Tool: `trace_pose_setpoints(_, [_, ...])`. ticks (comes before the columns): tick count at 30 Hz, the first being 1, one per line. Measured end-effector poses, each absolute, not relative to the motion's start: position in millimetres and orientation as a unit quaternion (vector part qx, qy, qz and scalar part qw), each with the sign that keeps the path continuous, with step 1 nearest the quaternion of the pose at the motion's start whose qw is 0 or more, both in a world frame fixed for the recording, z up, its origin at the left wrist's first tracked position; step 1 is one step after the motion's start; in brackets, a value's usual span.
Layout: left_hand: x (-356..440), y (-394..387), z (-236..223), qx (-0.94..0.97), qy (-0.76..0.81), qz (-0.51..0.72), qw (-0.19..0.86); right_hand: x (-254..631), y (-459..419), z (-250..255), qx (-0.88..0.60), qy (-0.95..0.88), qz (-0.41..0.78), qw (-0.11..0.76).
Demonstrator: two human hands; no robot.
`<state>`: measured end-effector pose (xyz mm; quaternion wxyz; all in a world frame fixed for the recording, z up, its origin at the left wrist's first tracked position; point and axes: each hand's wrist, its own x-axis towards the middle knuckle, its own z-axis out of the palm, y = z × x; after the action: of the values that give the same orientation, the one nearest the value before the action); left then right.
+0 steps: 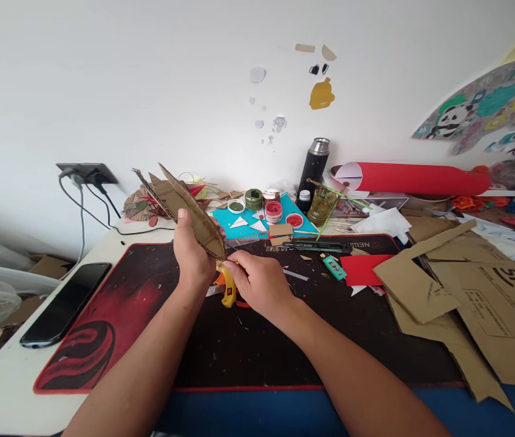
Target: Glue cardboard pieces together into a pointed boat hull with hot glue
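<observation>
My left hand (192, 252) is wrapped round a folded piece of brown cardboard (188, 212), its thumb lying along the near side. The cardboard is raised above the desk mat and tilted, with its leaf-like pointed ends spreading toward the upper left. At its lower right end, the thumb and fingers of my right hand (260, 280) pinch the cardboard's edge. Just beneath both hands a yellow tool (229, 290) lies on the mat, partly hidden, so its kind cannot be made out.
A black desk mat (239, 358) covers much of the table. Cardboard scraps (480, 303) pile up at right. Paint jars (273, 211) stand on blue paper behind, near a black thermos (314, 167). A utility knife (316, 246) lies across the mat; a phone (66, 303) rests at left.
</observation>
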<state>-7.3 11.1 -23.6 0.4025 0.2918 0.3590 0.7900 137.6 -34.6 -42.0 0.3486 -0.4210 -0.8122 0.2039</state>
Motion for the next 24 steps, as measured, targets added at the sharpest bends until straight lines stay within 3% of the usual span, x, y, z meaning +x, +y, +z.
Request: trace_pose_setpoints(24, [-6.9, 10.9, -23.2, 0.276, 0.354, 0.789, 0.419, 138.5, -34.8, -40.8, -0.423, -0.802, 0.224, 0.357])
